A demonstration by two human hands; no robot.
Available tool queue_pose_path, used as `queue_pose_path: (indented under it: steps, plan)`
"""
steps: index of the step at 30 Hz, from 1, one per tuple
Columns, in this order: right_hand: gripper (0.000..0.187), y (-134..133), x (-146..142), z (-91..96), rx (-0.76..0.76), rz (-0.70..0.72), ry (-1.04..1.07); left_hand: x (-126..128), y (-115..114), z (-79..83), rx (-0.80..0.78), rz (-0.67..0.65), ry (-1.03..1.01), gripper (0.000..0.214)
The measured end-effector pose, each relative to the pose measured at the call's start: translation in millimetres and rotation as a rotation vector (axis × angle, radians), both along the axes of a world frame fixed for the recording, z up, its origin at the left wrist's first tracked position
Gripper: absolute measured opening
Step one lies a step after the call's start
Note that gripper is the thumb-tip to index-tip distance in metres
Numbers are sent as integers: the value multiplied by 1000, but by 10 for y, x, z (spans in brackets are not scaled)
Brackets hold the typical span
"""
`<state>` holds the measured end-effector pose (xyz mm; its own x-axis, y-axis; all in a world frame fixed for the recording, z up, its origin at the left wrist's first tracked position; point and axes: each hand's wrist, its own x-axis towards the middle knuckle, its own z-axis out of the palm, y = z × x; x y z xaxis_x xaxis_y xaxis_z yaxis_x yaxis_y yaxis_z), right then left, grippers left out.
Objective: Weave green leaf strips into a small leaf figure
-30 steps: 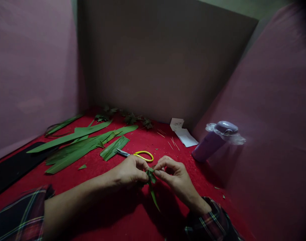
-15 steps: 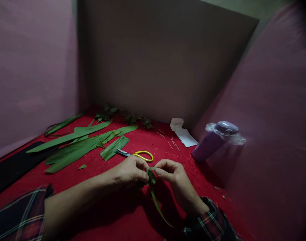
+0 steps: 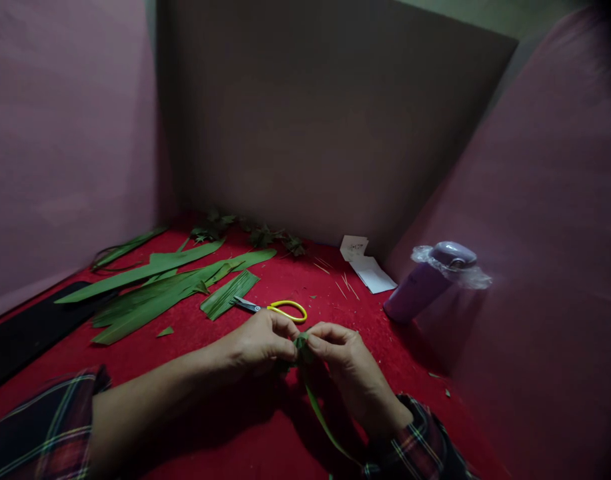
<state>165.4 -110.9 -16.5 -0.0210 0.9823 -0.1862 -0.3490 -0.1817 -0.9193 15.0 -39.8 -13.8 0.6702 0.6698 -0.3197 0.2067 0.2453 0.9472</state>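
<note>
My left hand (image 3: 258,343) and my right hand (image 3: 346,363) meet low in the middle of the red cloth (image 3: 195,353). Both pinch a small folded green leaf strip (image 3: 301,345) between their fingertips. A long free end of the strip (image 3: 325,423) trails down toward my right sleeve. Just beyond my fingers lie yellow-handled scissors (image 3: 278,308), untouched.
Several long green leaves (image 3: 155,287) and a cut leaf piece (image 3: 229,293) lie at the left. Dark leafy sprigs (image 3: 258,235) sit by the brown back board. Thin sticks (image 3: 346,287), white paper (image 3: 368,267) and a purple bottle (image 3: 425,280) are at the right. A black slab (image 3: 30,330) lies far left.
My right hand has rolled forward over the folded strip and closed tighter against my left. The strip's free end has swung down toward my right sleeve.
</note>
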Motion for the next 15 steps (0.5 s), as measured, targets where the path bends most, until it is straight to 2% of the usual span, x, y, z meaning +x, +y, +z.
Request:
queue_pose_path:
  steps: [11, 15]
  plan:
    - [17, -4, -42, -44, 18, -71, 27, 9, 41, -65, 12, 50, -47, 14]
    - [13, 8, -21, -47, 66, -88, -54, 13, 32, -26, -13, 74, -50, 16]
